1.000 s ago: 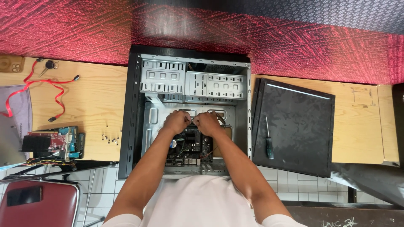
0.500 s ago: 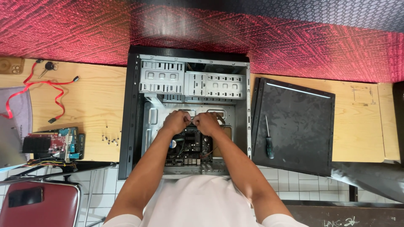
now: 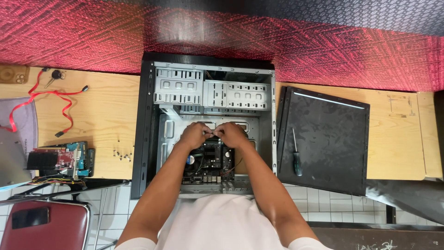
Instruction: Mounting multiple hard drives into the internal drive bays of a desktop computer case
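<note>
An open black computer case (image 3: 148, 120) lies flat on a wooden table (image 3: 106, 111), with grey drive bays at its far end and a motherboard (image 3: 210, 159) in its near half. My left hand (image 3: 194, 135) and my right hand (image 3: 231, 134) are inside the case, just above the motherboard's far edge. Their fingertips meet around something small between them. What they pinch is too small to tell. Both forearms reach in from the near side.
The case's black side panel (image 3: 328, 139) lies to the right with a green-handled screwdriver (image 3: 296, 155) on it. On the left of the table are a red data cable (image 3: 41, 104), several loose screws (image 3: 121, 153), a graphics card (image 3: 62, 159) and a red chair (image 3: 46, 224).
</note>
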